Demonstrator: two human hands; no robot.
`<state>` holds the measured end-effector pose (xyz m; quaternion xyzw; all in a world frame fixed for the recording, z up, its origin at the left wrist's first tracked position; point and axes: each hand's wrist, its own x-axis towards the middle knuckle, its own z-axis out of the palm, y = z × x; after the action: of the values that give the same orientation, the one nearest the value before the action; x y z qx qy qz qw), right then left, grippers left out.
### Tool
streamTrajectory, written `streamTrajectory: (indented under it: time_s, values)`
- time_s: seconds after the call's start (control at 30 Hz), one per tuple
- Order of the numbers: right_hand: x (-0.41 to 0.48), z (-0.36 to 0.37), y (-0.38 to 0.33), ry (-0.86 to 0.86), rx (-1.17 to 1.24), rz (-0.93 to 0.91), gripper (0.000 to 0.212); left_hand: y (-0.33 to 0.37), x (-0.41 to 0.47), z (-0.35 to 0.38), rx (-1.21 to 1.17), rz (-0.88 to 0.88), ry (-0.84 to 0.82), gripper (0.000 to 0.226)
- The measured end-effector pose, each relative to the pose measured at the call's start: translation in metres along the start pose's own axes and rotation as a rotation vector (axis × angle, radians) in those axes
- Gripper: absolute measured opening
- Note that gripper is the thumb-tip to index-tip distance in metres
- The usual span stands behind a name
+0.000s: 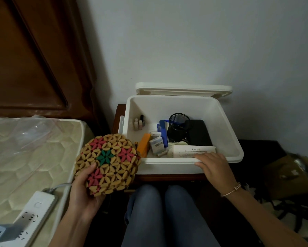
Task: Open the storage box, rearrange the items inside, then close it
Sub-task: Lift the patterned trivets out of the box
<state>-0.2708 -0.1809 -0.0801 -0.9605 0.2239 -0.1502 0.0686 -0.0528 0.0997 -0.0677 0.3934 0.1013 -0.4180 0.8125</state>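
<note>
Head view: your left hand [83, 191], lower left of centre, grips a round beaded mat [107, 163] by its lower edge. Your right hand [215, 168] rests with relaxed fingers on the front rim of the white storage box [176, 107] at frame centre. Its lid [183, 89] stands open behind. A mesh cup [178, 127] and small bottles [139, 123] sit inside.

Left hand [85, 191] grips the beaded mat [107, 163] palm-up; right hand [215, 166] rests palm-down, fingers forward
</note>
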Motion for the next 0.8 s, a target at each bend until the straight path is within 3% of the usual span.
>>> streamTrajectory:
  time_s: [0.2,0.37,0.5,0.6,0.8]
  values:
    - [0.004,0.0,-0.009,-0.054,0.074,-0.029,0.019,0.0,0.019,0.023,0.049,0.008,-0.058,0.034]
    - [0.036,-0.021,0.018,-0.307,0.488,0.156,0.021,-0.003,0.038,0.049,0.099,0.035,-0.078,0.039]
    - [0.085,-0.005,0.052,-0.634,0.129,0.132,0.053,-0.003,0.048,0.054,0.153,0.064,-0.046,0.038]
    - [0.103,0.022,0.068,-0.891,-0.006,0.107,0.056,-0.002,0.051,0.048,0.138,0.045,-0.031,0.038]
    - [0.107,0.049,0.084,-0.901,-0.046,0.056,0.039,-0.003,0.051,0.049,0.154,0.034,-0.011,0.048]
